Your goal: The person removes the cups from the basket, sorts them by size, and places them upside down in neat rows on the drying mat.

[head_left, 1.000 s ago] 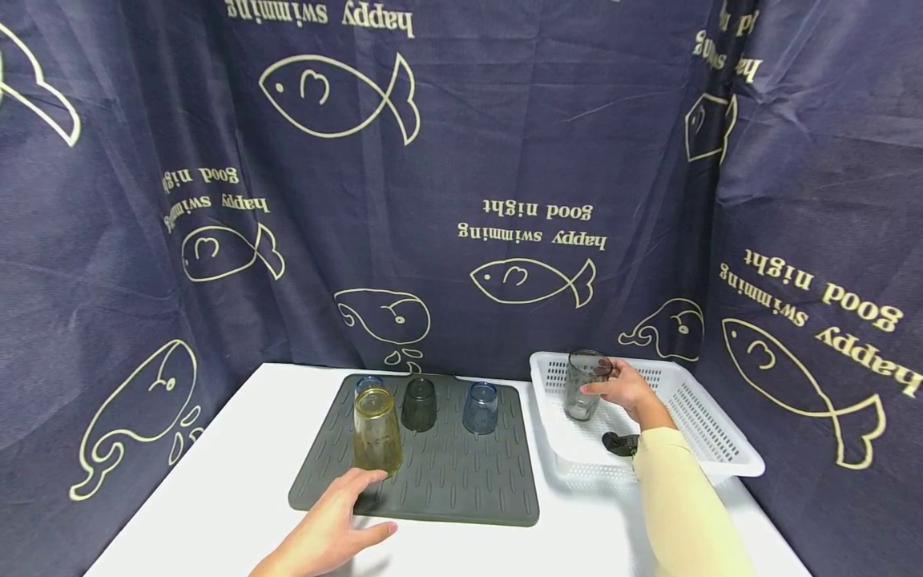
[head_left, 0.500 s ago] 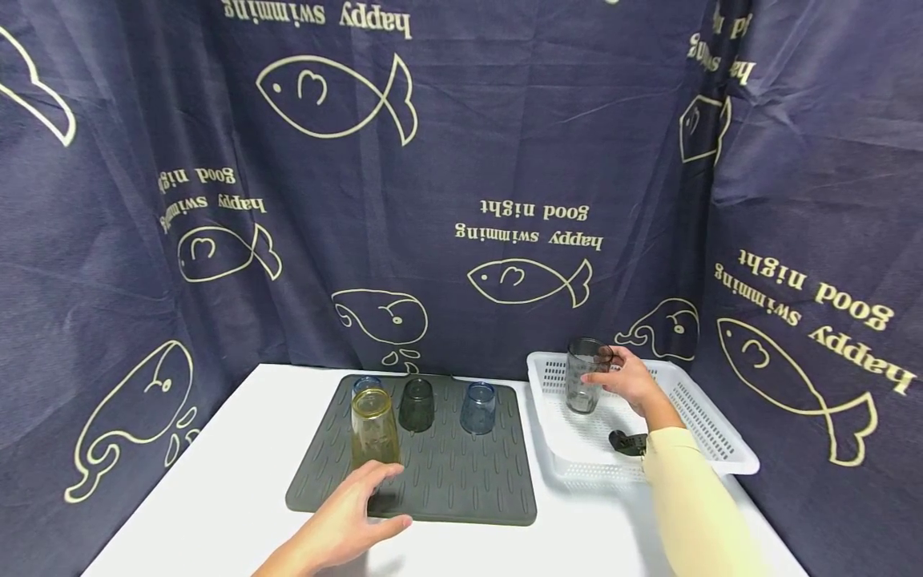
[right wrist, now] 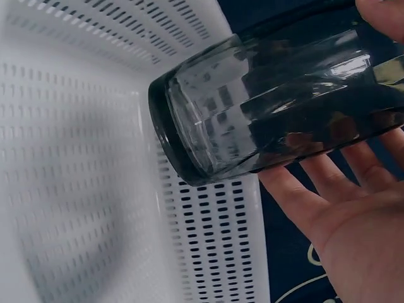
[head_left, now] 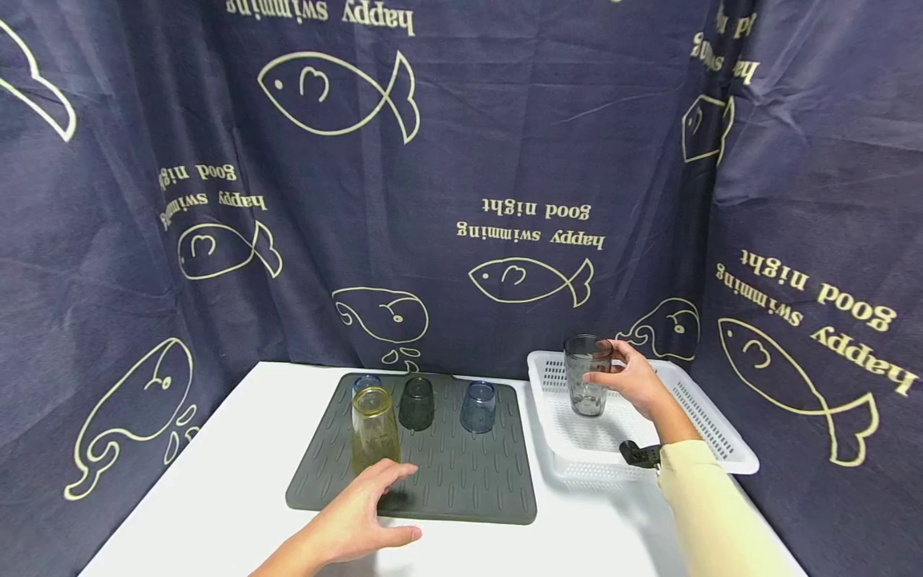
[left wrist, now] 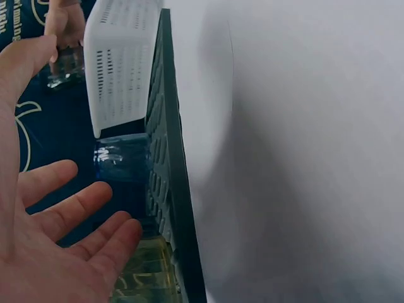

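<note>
My right hand grips a tall grey glass tumbler by its upper part, thumb on one side and fingers on the other. Its mouth faces up, and the right wrist view shows its thick base over the white basket. My left hand is held with fingers spread and thumb apart, at the front of the dark grey drying mat, holding nothing. Right behind those fingers a tall amber glass stands upside down on the mat, its lower part partly hidden by the hand.
Farther back on the mat stand a dark grey glass, a blue glass and another blue glass partly hidden behind the amber one. The basket's perforated walls surround the right hand's work. A navy curtain closes off the back and sides.
The grey tumbler has risen a little in my right hand, and its base has shifted slightly right. My left hand has drifted to the right along the mat's front edge.
</note>
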The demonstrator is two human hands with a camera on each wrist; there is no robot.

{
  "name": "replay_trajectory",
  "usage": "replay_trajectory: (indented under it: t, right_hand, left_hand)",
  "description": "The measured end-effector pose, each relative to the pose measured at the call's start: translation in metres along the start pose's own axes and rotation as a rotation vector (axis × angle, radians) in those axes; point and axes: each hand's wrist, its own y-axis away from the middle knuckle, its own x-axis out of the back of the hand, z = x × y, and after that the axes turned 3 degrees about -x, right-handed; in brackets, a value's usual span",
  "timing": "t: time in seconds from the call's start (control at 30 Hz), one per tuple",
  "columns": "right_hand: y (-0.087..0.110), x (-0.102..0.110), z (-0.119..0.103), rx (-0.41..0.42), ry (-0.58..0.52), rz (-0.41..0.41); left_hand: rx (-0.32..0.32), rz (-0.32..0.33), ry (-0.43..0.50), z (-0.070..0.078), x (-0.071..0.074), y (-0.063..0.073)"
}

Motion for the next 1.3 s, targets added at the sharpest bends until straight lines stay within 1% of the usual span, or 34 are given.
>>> replay_trajectory:
  t: [0.1, 0.2, 0.33, 0.53, 0.67, 0.7, 0.8, 0.93, 1.1, 1.2, 1.3]
  right_hand:
    - [0.005, -0.001, -0.003, 0.033, 0.009, -0.007]
    - [0.01, -0.003, -0.006, 0.065, 0.025, -0.007]
    - [0.02, -0.009, -0.01, 0.102, 0.037, -0.004]
    - [0.033, -0.017, -0.016, 0.178, 0.092, -0.005]
    - [0.041, -0.021, -0.021, 0.224, 0.101, 0.014]
    - [0.043, -0.023, -0.023, 0.233, 0.095, 0.018]
    - [0.052, -0.027, -0.029, 0.258, 0.085, 0.023]
    - [0.065, -0.034, -0.039, 0.279, 0.099, 0.036]
    - [0.077, -0.044, -0.05, 0.301, 0.114, 0.061]
    - [0.086, -0.051, -0.055, 0.322, 0.126, 0.069]
    - [0.096, -0.059, -0.061, 0.357, 0.14, 0.075]
  left_hand:
    - [-0.007, -0.041, -0.039, 0.003, 0.0, -0.002]
    - [-0.019, -0.061, -0.047, 0.004, -0.001, -0.003]
    - [-0.03, -0.045, -0.052, 0.005, -0.002, -0.006]
    - [-0.053, -0.005, -0.066, 0.008, -0.003, -0.011]
    - [-0.054, 0.001, -0.041, 0.011, -0.003, -0.016]
    - [-0.054, 0.002, -0.027, 0.012, -0.004, -0.017]
    - [-0.048, 0.007, 0.051, 0.013, -0.005, -0.022]
    - [-0.038, 0.005, 0.203, 0.013, -0.006, -0.029]
    - [-0.009, 0.004, 0.358, 0.011, -0.01, -0.038]
    - [0.005, 0.015, 0.432, 0.01, -0.014, -0.041]
    - [0.01, 0.026, 0.483, 0.009, -0.018, -0.044]
